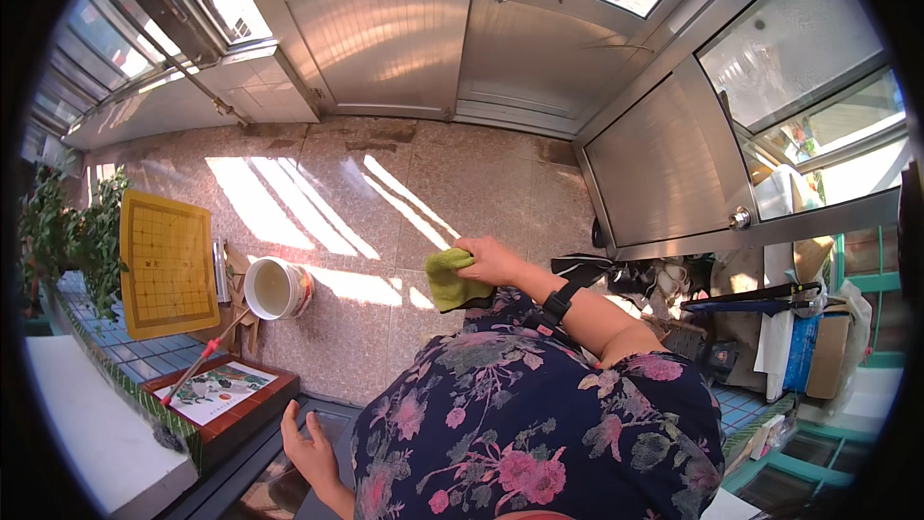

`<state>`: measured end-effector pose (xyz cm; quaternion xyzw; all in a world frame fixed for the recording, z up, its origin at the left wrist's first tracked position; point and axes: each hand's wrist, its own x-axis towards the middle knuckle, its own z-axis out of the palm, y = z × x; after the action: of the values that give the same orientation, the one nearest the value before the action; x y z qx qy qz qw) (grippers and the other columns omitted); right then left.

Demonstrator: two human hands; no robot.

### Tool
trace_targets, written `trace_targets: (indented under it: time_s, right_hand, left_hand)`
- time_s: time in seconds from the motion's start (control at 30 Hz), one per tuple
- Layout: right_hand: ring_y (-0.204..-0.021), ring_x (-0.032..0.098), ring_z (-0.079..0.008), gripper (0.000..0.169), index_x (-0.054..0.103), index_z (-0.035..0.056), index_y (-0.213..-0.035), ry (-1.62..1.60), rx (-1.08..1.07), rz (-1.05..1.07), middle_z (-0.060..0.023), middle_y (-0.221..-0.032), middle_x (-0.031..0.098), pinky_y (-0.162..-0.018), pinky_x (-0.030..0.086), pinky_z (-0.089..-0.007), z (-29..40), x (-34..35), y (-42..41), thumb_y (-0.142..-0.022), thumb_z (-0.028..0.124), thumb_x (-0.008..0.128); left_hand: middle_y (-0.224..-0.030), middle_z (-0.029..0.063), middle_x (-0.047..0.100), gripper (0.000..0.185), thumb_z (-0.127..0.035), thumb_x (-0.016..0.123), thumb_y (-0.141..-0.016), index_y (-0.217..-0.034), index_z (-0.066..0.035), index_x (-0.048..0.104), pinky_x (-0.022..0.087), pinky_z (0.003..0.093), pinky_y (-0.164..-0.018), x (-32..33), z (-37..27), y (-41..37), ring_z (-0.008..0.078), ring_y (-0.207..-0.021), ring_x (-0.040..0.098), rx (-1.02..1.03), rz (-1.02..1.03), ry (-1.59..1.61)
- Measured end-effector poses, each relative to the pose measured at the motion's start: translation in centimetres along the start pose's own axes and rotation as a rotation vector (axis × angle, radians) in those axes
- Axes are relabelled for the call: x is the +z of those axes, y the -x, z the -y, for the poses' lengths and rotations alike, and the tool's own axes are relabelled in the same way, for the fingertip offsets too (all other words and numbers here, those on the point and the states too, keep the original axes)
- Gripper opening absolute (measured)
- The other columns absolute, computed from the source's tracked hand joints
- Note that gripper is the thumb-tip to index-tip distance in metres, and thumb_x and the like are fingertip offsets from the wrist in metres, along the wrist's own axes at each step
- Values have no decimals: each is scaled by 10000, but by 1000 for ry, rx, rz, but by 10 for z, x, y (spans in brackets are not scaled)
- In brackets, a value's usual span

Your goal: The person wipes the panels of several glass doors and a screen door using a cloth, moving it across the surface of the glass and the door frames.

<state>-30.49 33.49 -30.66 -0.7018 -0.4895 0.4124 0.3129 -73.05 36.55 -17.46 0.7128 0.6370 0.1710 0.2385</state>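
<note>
A folded green cloth [449, 279] is gripped in my right hand [487, 261], in front of my body and over the tiled floor. Down at the lower left, my left hand [312, 445] is held with its fingers apart and nothing in it. Beyond that hand stands a white bucket [273, 288] with pale, cloudy liquid inside. A thin stick with red parts [209, 349] leans between the bucket and a picture-covered board or box [224, 391].
A yellow gridded board [171, 265] stands beside leafy plants [105, 231] at left. Metal doors [390, 36] rise ahead; another metal door [668, 166] stands at right. Shoes [653, 278], an umbrella [751, 298] and a cardboard box [828, 354] lie or stand at right.
</note>
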Motion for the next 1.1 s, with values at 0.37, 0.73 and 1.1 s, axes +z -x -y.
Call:
trace_targets:
  time_s: [0.37,0.73,1.1]
  right_hand:
    - [-795,652,-351,382,636,27,-947,15,6,-146,-195,-864,665,-694,495,-391,-43,-100,-103,-756,347,723]
    - [-789,662,-283,395,626,49,-1057,129,-372,580,-159,-868,672,-715,501,-369,110,-74,-270,-814,346,721]
    - [-828,538,-60,246,635,51,-1015,-239,-79,484,31,-870,615,-749,443,-229,192,-38,-455,-837,181,744]
  left_hand:
    - [-1040,168,663,323,-88,609,-898,-1205,4,576,490,351,-830,91,-136,-164,268,-969,645,217,203,158]
    - [-1117,120,620,467,-189,744,-800,-1207,-63,552,470,336,-913,179,-164,-319,206,-1063,586,172,630,488]
    - [-1036,114,649,445,-355,692,-862,-1193,-78,586,473,317,-859,153,-87,-535,176,-975,604,194,721,762]
